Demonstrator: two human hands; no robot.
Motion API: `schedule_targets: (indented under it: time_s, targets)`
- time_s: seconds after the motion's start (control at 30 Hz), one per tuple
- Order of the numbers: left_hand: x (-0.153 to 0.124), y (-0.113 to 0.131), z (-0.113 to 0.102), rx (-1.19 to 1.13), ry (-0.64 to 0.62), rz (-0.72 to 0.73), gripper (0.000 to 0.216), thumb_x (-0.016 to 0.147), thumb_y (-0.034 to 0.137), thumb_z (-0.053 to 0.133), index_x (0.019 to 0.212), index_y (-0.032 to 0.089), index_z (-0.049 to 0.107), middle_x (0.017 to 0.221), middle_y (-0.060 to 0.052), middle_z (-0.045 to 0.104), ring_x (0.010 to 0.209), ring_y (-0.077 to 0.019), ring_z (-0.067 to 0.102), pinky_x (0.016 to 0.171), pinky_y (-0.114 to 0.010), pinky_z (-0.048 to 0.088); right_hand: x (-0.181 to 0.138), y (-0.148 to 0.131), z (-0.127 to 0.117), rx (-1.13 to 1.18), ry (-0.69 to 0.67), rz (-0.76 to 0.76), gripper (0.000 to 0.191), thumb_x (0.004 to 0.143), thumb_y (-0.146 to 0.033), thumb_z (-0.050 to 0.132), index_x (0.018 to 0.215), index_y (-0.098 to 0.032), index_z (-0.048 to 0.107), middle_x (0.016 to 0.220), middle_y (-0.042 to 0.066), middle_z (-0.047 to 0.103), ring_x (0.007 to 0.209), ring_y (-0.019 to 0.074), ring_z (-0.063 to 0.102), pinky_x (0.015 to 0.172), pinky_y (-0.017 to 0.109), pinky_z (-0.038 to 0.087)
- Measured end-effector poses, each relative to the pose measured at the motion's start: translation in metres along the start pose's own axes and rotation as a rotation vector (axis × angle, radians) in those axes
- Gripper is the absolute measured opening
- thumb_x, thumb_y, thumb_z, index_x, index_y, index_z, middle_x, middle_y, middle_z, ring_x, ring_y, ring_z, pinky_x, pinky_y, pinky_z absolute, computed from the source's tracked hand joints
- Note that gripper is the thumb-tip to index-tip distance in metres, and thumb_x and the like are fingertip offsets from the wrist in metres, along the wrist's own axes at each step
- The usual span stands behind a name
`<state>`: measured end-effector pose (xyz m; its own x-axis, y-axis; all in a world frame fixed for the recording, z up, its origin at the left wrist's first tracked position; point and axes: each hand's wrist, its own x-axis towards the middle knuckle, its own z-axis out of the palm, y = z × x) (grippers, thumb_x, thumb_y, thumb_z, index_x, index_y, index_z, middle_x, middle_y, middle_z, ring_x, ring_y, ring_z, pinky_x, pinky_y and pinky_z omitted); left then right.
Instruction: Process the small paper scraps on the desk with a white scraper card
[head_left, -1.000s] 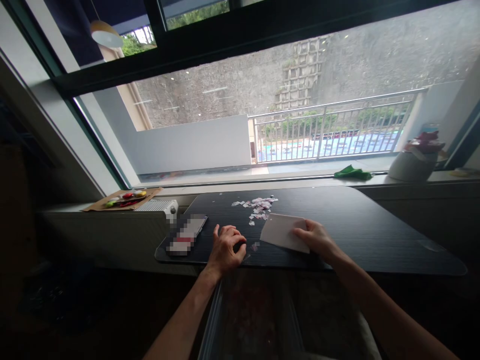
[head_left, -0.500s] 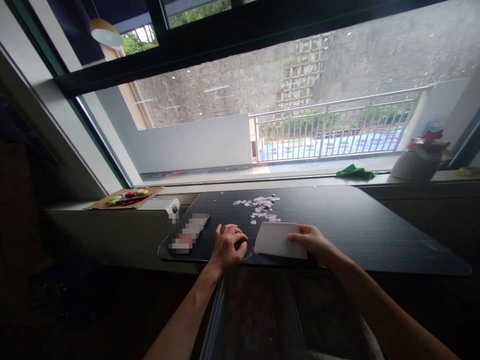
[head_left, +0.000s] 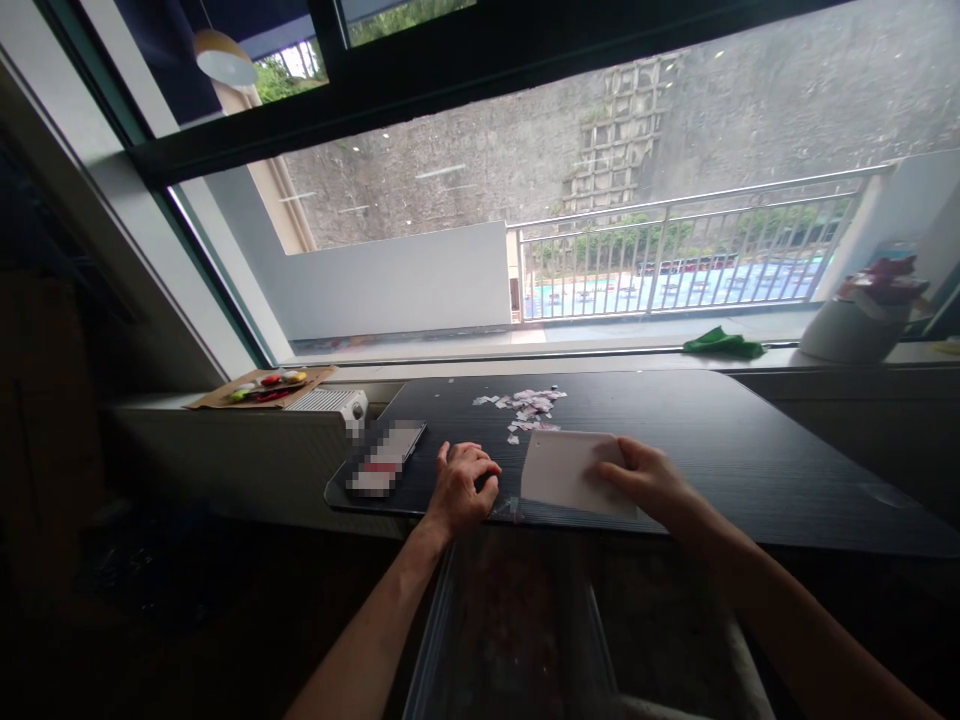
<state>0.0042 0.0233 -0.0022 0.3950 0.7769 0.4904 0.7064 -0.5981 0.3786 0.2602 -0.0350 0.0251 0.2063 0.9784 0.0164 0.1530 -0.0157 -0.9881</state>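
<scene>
In my right hand [head_left: 649,480] is a flat white card [head_left: 559,470] with a small hole near its upper left corner. Thumb and fingers grip its right end, a little blurred, just over the near part of the dark table [head_left: 675,430]. My left hand [head_left: 463,488] rests on the tabletop to the left of the card, fingers loosely bent and a gap inside the thumb; I see nothing held in it. Beyond the card lies a loose pile of small pale paper scraps [head_left: 532,402]. A small clear scrap [head_left: 512,508] is by the table's near edge.
A phone [head_left: 386,460], its screen blurred out, lies left of my left hand. Brown paper with colourful items [head_left: 270,385] sits above a radiator. On the windowsill are a green cloth [head_left: 724,343] and a white pot-like container [head_left: 855,325]. A clear bin [head_left: 517,630] stands below the table edge.
The white card has lifted and shifted slightly right with my right hand. My left hand stays in nearly the same place. The whole view has swung a little.
</scene>
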Motion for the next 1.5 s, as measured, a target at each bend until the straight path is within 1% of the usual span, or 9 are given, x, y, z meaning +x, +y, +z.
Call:
schedule_targets:
  time_s: [0.27,0.47,0.7,0.77,0.9,1.0,1.17,1.3,1.5]
  targets:
    - [0.000,-0.001,0.000,0.000,-0.001,-0.002,0.018,0.075,0.016,0.054,0.080,0.024,0.070,0.091,-0.002,0.069,0.110,-0.0254,0.056,0.112,-0.061,0.017,0.014,0.006,0.015,0.021,-0.032,0.113,0.019,0.057,-0.018,0.072,0.076,-0.016,0.070,0.070,0.002,0.074,0.063,0.0178,0.066,0.056,0.026,0.053]
    - [0.000,0.000,-0.001,-0.001,-0.003,0.003,0.018,0.075,0.016,0.054,0.080,0.024,0.070,0.091,-0.002,0.070,0.110,-0.0254,0.056,0.112,-0.061,0.017,0.003,0.000,0.011,0.056,-0.113,0.142,0.019,0.058,-0.019,0.074,0.077,-0.016,0.073,0.072,0.004,0.076,0.064,0.0194,0.069,0.058,0.028,0.055]
    - [-0.001,0.000,-0.001,0.001,-0.012,0.002,0.018,0.075,0.016,0.055,0.080,0.023,0.070,0.091,-0.002,0.069,0.110,-0.0256,0.056,0.113,-0.061,0.016,0.001,0.013,0.004,0.055,-0.094,0.108,0.027,0.058,-0.026,0.073,0.084,-0.017,0.070,0.075,0.005,0.075,0.066,0.0213,0.069,0.057,0.030,0.055]
    - [-0.001,0.000,-0.001,0.000,-0.011,0.002,0.017,0.075,0.017,0.055,0.080,0.023,0.070,0.090,-0.002,0.069,0.109,-0.0258,0.057,0.112,-0.061,0.016,0.000,0.013,0.000,0.000,-0.043,0.045,0.028,0.061,-0.030,0.069,0.086,-0.017,0.069,0.078,0.006,0.076,0.067,0.0223,0.070,0.058,0.031,0.055]
    - [-0.001,0.000,0.000,-0.002,-0.003,0.010,0.016,0.075,0.017,0.056,0.080,0.023,0.069,0.090,-0.002,0.069,0.110,-0.0261,0.057,0.112,-0.062,0.017,0.006,0.004,-0.022,-0.246,0.270,-0.124,0.029,0.071,-0.039,0.062,0.092,-0.020,0.064,0.080,0.007,0.073,0.069,0.0234,0.067,0.059,0.033,0.052]
    - [-0.002,0.000,0.000,-0.006,0.005,0.019,0.016,0.075,0.017,0.056,0.080,0.024,0.069,0.089,-0.002,0.069,0.110,-0.0260,0.057,0.112,-0.063,0.017,0.015,-0.005,-0.035,-0.374,0.388,-0.164,0.030,0.073,-0.041,0.063,0.095,-0.021,0.062,0.080,0.008,0.071,0.073,0.0262,0.065,0.064,0.036,0.048]
    - [-0.002,-0.001,0.000,-0.014,0.012,0.026,0.015,0.076,0.017,0.055,0.079,0.024,0.069,0.089,-0.003,0.069,0.109,-0.0267,0.057,0.111,-0.063,0.017,0.021,-0.004,-0.024,-0.446,0.365,-0.233,0.025,0.077,-0.037,0.059,0.096,-0.022,0.062,0.086,0.008,0.074,0.079,0.0257,0.067,0.074,0.037,0.048]
    - [-0.002,-0.001,0.001,-0.020,0.017,0.023,0.015,0.076,0.018,0.055,0.079,0.025,0.069,0.089,-0.002,0.069,0.109,-0.0264,0.057,0.111,-0.063,0.018,0.018,0.001,-0.014,-0.415,0.291,-0.260,0.023,0.078,-0.037,0.059,0.095,-0.023,0.062,0.084,0.005,0.075,0.078,0.0220,0.068,0.072,0.032,0.050]
    - [-0.002,-0.001,0.000,-0.023,0.012,0.029,0.015,0.076,0.018,0.055,0.079,0.024,0.068,0.088,-0.002,0.069,0.109,-0.0267,0.057,0.111,-0.063,0.017,0.021,-0.003,-0.013,-0.422,0.321,-0.258,0.026,0.079,-0.039,0.058,0.098,-0.022,0.062,0.085,0.007,0.074,0.077,0.0238,0.067,0.069,0.034,0.049]
